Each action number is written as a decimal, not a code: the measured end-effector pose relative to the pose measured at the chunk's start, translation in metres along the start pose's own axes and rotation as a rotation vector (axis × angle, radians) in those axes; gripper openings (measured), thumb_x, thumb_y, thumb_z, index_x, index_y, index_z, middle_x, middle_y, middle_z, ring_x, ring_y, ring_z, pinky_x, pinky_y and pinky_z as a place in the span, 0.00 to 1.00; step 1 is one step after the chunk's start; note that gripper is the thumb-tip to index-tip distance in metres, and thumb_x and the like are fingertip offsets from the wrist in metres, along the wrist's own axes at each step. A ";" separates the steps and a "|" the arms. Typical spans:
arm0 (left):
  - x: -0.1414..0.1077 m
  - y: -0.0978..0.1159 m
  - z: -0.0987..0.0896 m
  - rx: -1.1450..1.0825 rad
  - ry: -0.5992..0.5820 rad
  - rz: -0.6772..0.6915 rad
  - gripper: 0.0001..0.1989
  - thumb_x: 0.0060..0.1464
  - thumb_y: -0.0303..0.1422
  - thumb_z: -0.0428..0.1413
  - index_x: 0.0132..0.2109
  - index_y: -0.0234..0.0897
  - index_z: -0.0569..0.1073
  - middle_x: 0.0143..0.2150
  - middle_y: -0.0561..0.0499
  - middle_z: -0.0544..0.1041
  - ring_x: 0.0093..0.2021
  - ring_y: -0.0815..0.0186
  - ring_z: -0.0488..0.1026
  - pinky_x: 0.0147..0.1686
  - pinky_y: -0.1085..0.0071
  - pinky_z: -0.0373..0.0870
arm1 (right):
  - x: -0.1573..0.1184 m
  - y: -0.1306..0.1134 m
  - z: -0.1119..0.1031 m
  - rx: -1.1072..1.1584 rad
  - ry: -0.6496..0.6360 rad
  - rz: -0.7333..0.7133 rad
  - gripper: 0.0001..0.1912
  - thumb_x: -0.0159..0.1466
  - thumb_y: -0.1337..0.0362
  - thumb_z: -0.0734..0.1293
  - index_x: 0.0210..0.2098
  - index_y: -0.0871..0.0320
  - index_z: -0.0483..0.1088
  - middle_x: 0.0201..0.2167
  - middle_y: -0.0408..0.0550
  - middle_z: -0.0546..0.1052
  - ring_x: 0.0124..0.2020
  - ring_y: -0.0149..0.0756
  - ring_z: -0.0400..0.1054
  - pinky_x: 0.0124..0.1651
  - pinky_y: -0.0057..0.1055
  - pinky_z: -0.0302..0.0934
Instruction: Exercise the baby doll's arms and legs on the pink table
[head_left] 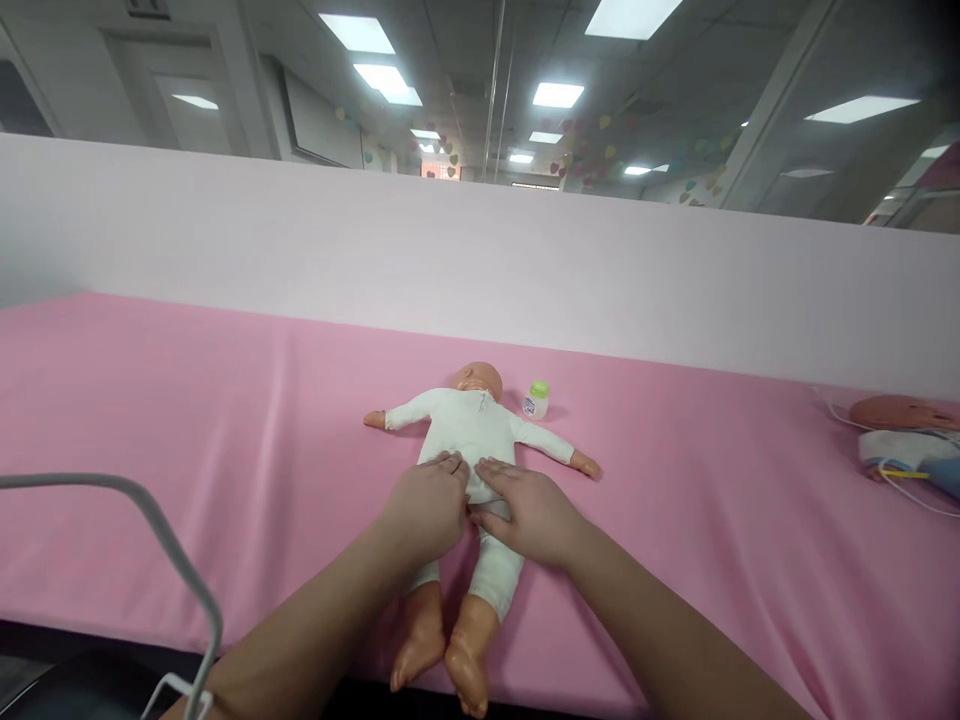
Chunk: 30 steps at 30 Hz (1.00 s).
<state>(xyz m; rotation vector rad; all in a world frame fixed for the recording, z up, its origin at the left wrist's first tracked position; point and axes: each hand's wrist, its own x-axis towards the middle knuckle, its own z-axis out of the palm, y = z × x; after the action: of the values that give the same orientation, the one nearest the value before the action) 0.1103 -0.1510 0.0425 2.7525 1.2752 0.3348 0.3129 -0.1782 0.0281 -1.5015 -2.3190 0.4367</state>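
A baby doll (pixel 469 425) in a white cloth suit lies on its back on the pink sheet (pixel 315 430), head toward the wall and feet toward me. My left hand (pixel 433 505) rests on the left side of its lower belly, fingers extended. On the right side of the belly lies my right hand (pixel 529 510), its fingers spread over the cloth and the thumb lower down near the hip. Neither hand holds anything. Just right of the doll's head stands a small clear bottle (pixel 535 401) with a green cap.
A white partition (pixel 480 270) runs behind the pink surface. At the far right lies another doll (pixel 900 412) with blue and white cloth and a thin tube. A grey curved metal bar (pixel 169 535) rises at the lower left.
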 end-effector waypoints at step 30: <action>0.042 -0.038 0.000 0.029 0.014 0.058 0.34 0.65 0.41 0.51 0.72 0.28 0.64 0.75 0.36 0.62 0.75 0.48 0.58 0.73 0.50 0.55 | 0.023 0.030 0.010 0.148 0.168 0.052 0.45 0.68 0.41 0.68 0.74 0.61 0.58 0.73 0.59 0.61 0.76 0.54 0.53 0.76 0.51 0.49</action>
<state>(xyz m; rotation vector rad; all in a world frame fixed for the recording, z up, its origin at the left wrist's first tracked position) 0.1089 -0.0945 0.0428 2.8210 1.2148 0.3425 0.3245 -0.1462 0.0084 -1.4704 -2.0760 0.4662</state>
